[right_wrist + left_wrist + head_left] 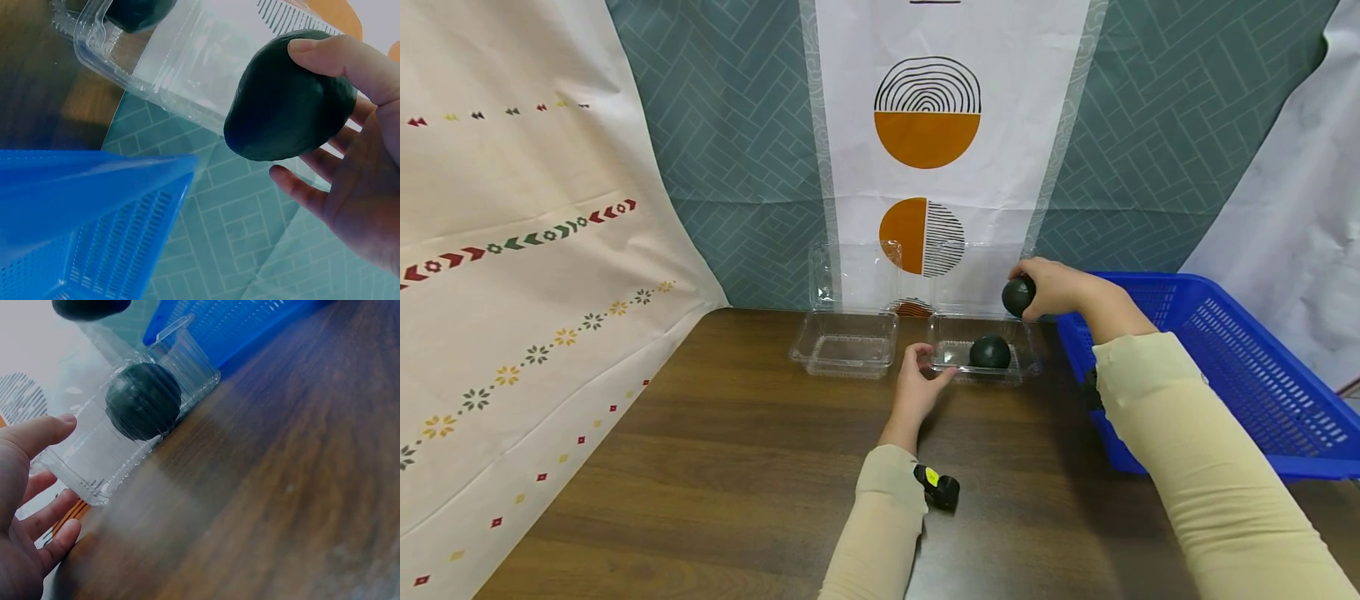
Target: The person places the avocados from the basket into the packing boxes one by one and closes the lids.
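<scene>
My right hand (1051, 287) holds a dark green avocado (290, 94) above the right end of a clear hinged plastic container (943, 367). In the right wrist view the thumb presses on its top, with fingers behind. A second avocado (989, 352) lies inside that container, toward its right side; the left wrist view shows this avocado (144, 401) through the clear wall. My left hand (917, 390) is at the container's front left corner, thumb and fingers spread about it. Whether they touch the plastic is hard to tell. The container's lid stands raised behind.
Left of it stands another clear container (846, 364), its lid up and nothing inside. A large blue plastic basket (1206, 287) occupies the right side, close to my right forearm. The brown wooden table (700, 483) meets a hanging patterned cloth (737, 167) at the back.
</scene>
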